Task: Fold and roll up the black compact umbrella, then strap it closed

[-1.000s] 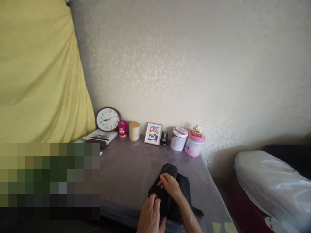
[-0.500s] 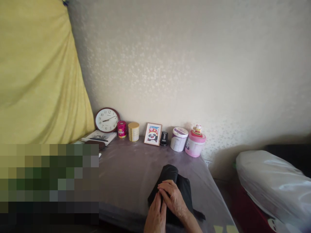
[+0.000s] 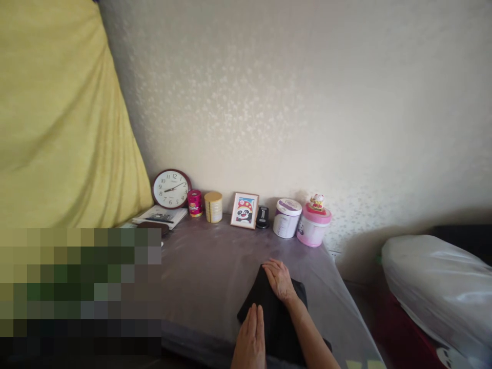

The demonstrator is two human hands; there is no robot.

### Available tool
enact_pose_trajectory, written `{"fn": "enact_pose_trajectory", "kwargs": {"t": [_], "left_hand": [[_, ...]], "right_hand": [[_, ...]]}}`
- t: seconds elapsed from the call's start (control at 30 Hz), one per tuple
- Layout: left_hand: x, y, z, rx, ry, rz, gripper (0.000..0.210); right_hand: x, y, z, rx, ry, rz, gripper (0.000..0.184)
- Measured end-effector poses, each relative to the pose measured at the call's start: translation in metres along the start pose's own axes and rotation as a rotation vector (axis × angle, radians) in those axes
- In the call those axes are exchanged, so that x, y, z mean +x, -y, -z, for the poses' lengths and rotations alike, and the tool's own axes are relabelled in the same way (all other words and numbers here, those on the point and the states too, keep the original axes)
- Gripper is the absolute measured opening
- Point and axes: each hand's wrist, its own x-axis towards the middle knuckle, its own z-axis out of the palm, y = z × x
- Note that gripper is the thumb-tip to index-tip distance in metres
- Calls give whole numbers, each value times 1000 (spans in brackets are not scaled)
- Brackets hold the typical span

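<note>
A black piece of folded fabric (image 3: 277, 328), its exact kind unclear, lies near the front right of the covered table. My right hand (image 3: 277, 279) rests palm down across its far end, fingers stretched out and bent lightly over the edge. Lower on the left side of the fabric, my left hand (image 3: 251, 330) lies with its fingers straight and side by side. Neither hand grips anything that I can see. Part of the fabric is hidden under my hands and right forearm.
Along the wall stand a clock (image 3: 171, 188), a pink can (image 3: 195, 204), a yellow-lidded can (image 3: 213, 207), a framed panda picture (image 3: 245, 210), a black stapler-like object (image 3: 263, 218), a white tub (image 3: 287, 218) and a pink tub (image 3: 314, 225) topped by a cat figurine (image 3: 317, 202).
My hands have moved apart: the right slid away to the fabric's far end, while the left stayed near the front. The fabric's far end now looks flatter. The view has shifted slightly.
</note>
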Motion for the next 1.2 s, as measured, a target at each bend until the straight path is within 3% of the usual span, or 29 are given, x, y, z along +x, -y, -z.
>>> {"fn": "enact_pose_trajectory", "kwargs": {"t": [0.23, 0.4, 0.57, 0.67, 0.83, 1.07, 1.2], "left_hand": [[1, -10, 21, -46, 115, 69, 69], [-7, -19, 42, -78, 115, 73, 78], [-13, -25, 58, -165, 139, 97, 94], [-14, -28, 66, -250, 113, 110, 88], [-14, -27, 70, -361, 98, 122, 87], [-16, -29, 65, -288, 98, 119, 87], [-17, -32, 65, -233, 99, 127, 87]], "right_hand": [[2, -23, 8, -94, -110, -233, 34], [-44, -50, 37, -50, -243, -487, 32], [-91, -56, 54, 56, -166, -707, 31], [-100, -49, 55, 128, -107, -737, 33], [-91, -34, 54, 93, -164, -755, 37], [-81, -26, 49, 94, -152, -758, 32], [-89, -30, 51, 124, -221, -706, 33]]}}
